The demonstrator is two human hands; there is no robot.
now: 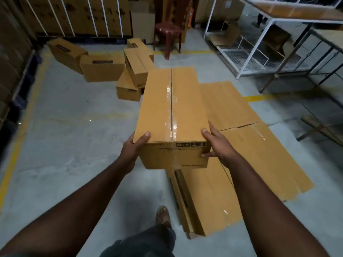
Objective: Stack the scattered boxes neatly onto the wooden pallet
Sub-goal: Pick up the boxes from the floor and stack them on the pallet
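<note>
Both hands, left hand (132, 146) and right hand (218, 143), hold a long box (172, 106) in the air, fingers curled around its near corners. Its long side points away, over the boxes (241, 145) already laid flat.

box (172, 108) tan, clear tape | chair (168, 30) maroon | floor line (254, 98) yellow

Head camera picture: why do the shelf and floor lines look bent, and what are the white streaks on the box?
Head view: the wide lens bows the white shelf and the yellow floor line near the edges; overhead light glares off the clear tape on the carried box; the corners darken, and the far boxes look soft.
</note>
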